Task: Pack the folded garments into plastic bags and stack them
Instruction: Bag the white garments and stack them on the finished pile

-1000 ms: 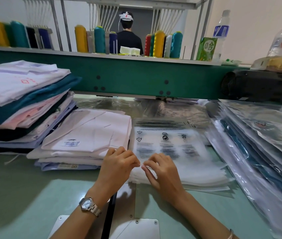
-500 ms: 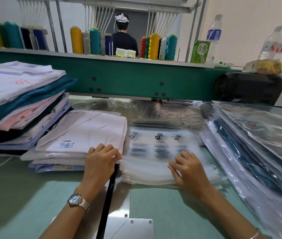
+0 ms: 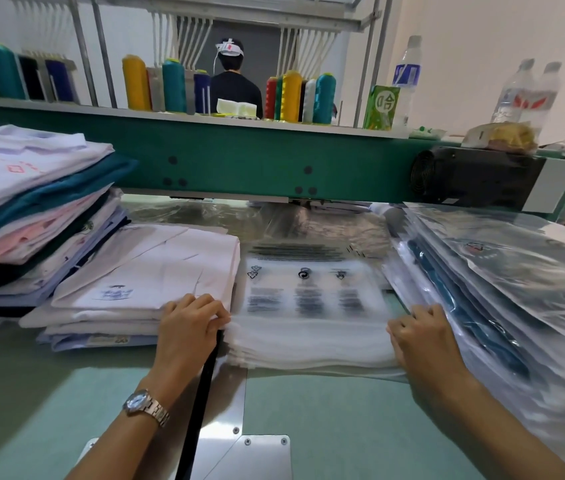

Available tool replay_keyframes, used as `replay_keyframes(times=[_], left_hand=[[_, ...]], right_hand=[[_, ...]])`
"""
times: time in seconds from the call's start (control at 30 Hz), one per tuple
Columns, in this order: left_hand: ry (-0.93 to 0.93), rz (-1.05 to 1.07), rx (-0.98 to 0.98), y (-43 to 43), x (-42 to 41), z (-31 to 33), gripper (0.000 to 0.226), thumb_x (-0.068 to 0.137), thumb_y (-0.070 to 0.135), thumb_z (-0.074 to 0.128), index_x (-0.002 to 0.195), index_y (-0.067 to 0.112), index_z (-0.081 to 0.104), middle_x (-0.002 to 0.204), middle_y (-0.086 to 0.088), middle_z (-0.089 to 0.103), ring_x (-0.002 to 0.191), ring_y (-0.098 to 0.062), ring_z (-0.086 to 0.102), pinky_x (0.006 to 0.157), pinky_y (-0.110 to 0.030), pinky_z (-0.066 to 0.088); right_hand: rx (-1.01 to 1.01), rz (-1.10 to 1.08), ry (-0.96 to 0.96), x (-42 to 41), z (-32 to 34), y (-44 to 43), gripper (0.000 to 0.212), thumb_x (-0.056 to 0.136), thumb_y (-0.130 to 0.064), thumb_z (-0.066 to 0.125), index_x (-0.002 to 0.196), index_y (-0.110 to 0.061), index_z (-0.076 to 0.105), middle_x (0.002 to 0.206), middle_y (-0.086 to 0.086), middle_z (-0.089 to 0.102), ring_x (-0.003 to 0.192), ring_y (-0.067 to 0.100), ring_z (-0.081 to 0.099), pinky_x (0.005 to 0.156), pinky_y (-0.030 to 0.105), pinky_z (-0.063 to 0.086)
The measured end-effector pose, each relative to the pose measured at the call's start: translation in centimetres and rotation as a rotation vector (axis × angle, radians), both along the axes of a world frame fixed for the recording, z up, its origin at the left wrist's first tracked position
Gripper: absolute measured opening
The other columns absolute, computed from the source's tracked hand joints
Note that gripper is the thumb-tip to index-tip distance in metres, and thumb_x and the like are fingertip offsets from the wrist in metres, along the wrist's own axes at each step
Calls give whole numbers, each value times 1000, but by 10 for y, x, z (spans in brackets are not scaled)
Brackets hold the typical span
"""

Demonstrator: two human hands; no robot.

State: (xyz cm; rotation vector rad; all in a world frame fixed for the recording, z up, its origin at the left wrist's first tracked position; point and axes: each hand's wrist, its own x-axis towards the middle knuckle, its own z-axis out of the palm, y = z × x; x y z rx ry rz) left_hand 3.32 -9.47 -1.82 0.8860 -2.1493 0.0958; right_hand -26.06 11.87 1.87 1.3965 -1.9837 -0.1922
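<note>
A stack of empty clear plastic bags (image 3: 308, 299) with black print lies on the green table straight ahead. My left hand (image 3: 189, 327) grips the stack's near left corner with curled fingers. At the near right corner my right hand (image 3: 419, 336) grips the edge in the same way. To the left of the bags sits a low pile of folded white garments (image 3: 149, 271), touching my left hand. A taller pile of folded garments (image 3: 32, 209) in white, teal, pink and dark cloth stands at the far left. Bagged garments (image 3: 502, 292) are stacked on the right.
A green machine beam (image 3: 239, 168) crosses the table behind the piles, with a black fan housing (image 3: 475, 174) at its right end. Thread cones (image 3: 291, 95) and bottles (image 3: 407, 74) stand on top. A metal plate (image 3: 239, 445) and black strap (image 3: 198, 410) lie near me. A person (image 3: 234, 81) stands beyond.
My hands were together at the middle of the bag stack's near edge. They have slid apart, the left to the left corner and the right to the right corner.
</note>
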Motion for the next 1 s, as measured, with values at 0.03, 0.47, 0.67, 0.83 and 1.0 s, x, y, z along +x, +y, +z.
replay_keyframes(times=[0.03, 0.47, 0.67, 0.83, 1.0], left_hand=[[3, 2, 10, 0, 1, 0, 17, 78, 13, 79, 77, 26, 68, 82, 14, 66, 74, -14, 58, 72, -29, 35], [56, -74, 98, 6, -4, -4, 13, 77, 19, 81, 80, 26, 71, 87, 16, 66, 81, -11, 58, 74, -32, 44], [65, -73, 103, 8, -5, -2, 7, 80, 23, 78, 82, 25, 72, 87, 13, 67, 82, -13, 60, 75, -35, 47], [78, -53, 136, 8, -3, 1, 7, 81, 21, 77, 81, 26, 72, 90, 15, 67, 86, -12, 60, 81, -34, 46], [81, -49, 133, 5, 0, 0, 9, 81, 21, 77, 81, 27, 72, 89, 16, 66, 87, -11, 59, 83, -33, 44]], right_hand=[[-3, -18, -11, -2, 1, 2, 29, 41, -4, 84, 47, -14, 57, 43, 3, 51, 48, 24, 48, 57, 34, 37], [1, -286, -184, 25, 9, -4, 19, 87, -18, 49, 99, -25, 62, 95, -2, 63, 94, 22, 51, 82, 34, 38], [-48, 443, -521, 56, 6, -57, 30, 92, -42, 59, 111, -23, 73, 97, 0, 63, 95, 22, 53, 80, 32, 41], [-30, 563, -663, 61, -7, -89, 32, 91, -48, 56, 112, -29, 73, 106, -8, 64, 103, 15, 50, 84, 24, 39], [-62, 608, -751, 51, -12, -97, 22, 92, -38, 62, 103, -26, 76, 101, -11, 69, 95, 15, 56, 84, 31, 45]])
